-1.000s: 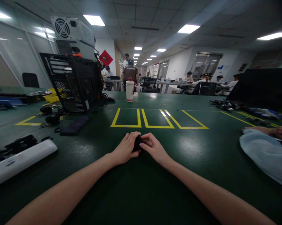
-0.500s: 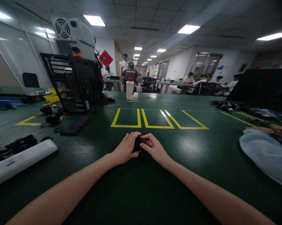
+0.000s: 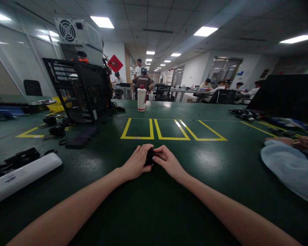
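Note:
Between my two hands is a small black object, partly covered by fingers, so its kind cannot be made out. My left hand is wrapped round its left side, fingers over the top and thumb below. On its right edge my right hand pinches with thumb and fingertips. Both hands are low over the green table, just in front of the yellow tape outlines.
A black computer case with power supplies on top stands left. Nearer are a white elongated casing and black parts. A white bottle stands ahead. At right are a co-worker's blue sleeve and dark cables.
My hands keep almost the same pose around the black object. The view has shifted very slightly, and the co-worker's hand at right has moved a little.

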Demonstrator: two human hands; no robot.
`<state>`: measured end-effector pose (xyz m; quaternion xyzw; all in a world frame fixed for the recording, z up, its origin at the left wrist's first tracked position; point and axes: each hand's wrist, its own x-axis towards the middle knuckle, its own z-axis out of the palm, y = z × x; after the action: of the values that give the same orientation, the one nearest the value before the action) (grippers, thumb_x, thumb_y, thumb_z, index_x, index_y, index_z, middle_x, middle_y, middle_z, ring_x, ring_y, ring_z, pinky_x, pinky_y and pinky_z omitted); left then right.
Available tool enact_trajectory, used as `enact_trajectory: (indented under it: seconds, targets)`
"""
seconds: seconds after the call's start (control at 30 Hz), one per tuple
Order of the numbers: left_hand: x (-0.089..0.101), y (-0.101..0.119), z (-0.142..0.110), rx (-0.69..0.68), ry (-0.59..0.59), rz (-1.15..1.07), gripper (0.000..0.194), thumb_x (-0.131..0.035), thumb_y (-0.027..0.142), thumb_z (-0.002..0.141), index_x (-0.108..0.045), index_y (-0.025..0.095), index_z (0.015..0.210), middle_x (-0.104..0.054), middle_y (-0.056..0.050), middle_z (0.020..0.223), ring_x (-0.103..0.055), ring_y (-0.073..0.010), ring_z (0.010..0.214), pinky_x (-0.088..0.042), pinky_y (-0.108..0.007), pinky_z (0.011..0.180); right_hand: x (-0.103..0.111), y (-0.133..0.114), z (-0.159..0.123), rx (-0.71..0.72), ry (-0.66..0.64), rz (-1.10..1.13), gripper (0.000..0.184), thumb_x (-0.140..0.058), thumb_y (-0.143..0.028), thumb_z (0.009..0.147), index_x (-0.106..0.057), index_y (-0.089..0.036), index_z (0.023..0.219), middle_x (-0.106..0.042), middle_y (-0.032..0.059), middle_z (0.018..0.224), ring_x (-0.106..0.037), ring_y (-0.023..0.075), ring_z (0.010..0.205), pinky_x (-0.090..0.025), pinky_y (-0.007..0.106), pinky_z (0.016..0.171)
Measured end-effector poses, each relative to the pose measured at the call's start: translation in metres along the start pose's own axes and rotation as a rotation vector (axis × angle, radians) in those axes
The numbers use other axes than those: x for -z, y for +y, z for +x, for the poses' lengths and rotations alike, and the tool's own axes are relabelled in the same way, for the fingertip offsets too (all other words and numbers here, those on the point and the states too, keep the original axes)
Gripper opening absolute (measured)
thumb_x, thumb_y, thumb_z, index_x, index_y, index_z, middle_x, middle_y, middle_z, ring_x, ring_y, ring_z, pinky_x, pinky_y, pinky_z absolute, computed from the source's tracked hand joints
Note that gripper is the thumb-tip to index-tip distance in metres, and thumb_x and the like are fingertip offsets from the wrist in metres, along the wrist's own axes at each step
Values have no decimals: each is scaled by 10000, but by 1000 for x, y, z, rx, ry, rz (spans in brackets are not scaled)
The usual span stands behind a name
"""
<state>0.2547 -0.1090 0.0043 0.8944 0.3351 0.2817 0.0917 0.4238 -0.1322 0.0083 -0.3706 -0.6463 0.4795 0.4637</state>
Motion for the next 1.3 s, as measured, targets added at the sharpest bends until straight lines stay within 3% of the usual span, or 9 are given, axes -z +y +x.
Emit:
enact_trajectory:
  seconds: [0.17,0.3,0.53,0.73,0.9,1.07,1.3]
  targets:
    - [0,1,0,-12,10,7,642,-586,205,676,-229,212,1210,-397,-78,1166,-415,-242,1023,-378,-420,852,2,3,2,-28,-8,-32,277,-546,-221,730,-473,-215,997,-511,34,1049,-501,178,1027,-397,377,908]
    - [-2,-1,1,-15,10,19,645,-590,204,666,-232,202,1203,-394,-83,1167,-407,-249,1035,-368,-427,863,2,5,1,-12,-35,2,311,-588,-181,689,-465,-213,972,-514,24,1024,-503,183,1022,-433,363,863]
    - [-2,-1,1,-16,17,21,634,-578,210,681,-225,209,1208,-389,-87,1174,-409,-257,1041,-377,-435,851,2,4,3,13,-4,7,160,-536,-218,740,-489,-209,893,-537,11,945,-528,161,967,-408,362,891]
    - [0,1,1,-14,14,11,635,-581,214,683,-224,215,1208,-394,-85,1168,-419,-252,1029,-381,-434,841,4,1,2,-53,-14,-42,287,-547,-224,732,-479,-208,1010,-521,39,1057,-496,176,1033,-385,380,919]
    - [0,0,1,-13,-4,7,640,-584,219,682,-225,215,1212,-393,-79,1167,-412,-249,1036,-375,-426,852,3,3,0,-11,-31,-15,307,-594,-189,690,-469,-229,968,-515,15,1024,-487,184,1045,-432,364,863]
    - [0,0,0,-9,6,11,643,-578,209,682,-221,221,1216,-389,-77,1172,-411,-247,1034,-376,-428,851,2,3,1,-1,-4,-13,197,-548,-235,733,-489,-217,921,-533,15,985,-514,172,999,-417,368,881]
    - [-2,1,1,-18,22,16,642,-586,188,669,-233,192,1205,-392,-88,1167,-410,-241,1026,-360,-421,879,4,6,4,-31,-12,-28,299,-565,-225,714,-483,-212,1002,-537,37,1038,-509,178,1017,-397,378,899]
